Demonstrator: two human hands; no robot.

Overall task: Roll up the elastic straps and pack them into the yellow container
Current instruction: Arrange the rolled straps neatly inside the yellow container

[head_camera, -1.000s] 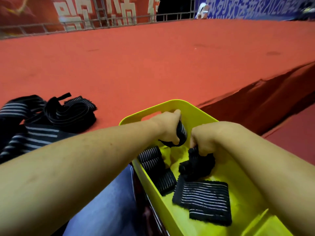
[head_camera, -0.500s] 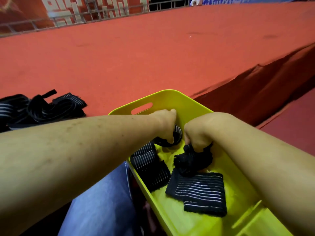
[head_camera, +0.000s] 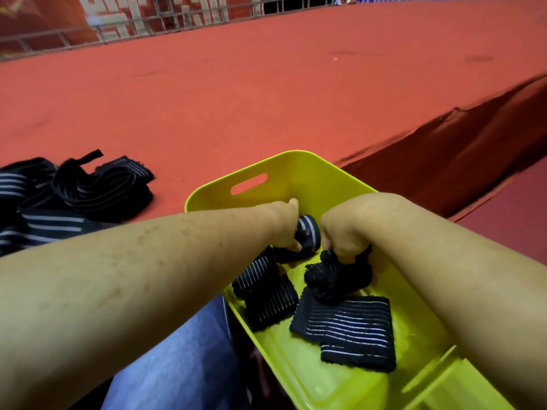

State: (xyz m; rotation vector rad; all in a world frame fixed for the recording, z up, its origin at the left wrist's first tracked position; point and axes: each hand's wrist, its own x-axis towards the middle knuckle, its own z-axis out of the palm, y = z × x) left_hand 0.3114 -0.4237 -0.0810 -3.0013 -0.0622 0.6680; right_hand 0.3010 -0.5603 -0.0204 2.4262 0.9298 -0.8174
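Red carpeted platform (head_camera: 266,99), heap of loose black striped elastic straps (head_camera: 77,196) on it well left of the left hand (head_camera: 285,226), drop-off edge right of the right hand (head_camera: 343,232)

Red carpet (head_camera: 266,93), metal railing (head_camera: 189,20), blue jeans (head_camera: 177,356).

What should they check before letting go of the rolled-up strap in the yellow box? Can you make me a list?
1. Roll is over the box: the left hand holds the rolled strap inside the yellow container. Ok.
2. Roll is wound tight: its loose end is hidden. Cannot tell.
3. Bare spot under the roll: the hands cover it. Cannot tell.
4. Right hand free to help: its grip is on a bunched black strap. Not ok.
5. Everything inside is rolled: the flat striped strap lies unrolled. Not ok.
6. All straps packed: a pile of loose straps lies on the red floor. Not ok.
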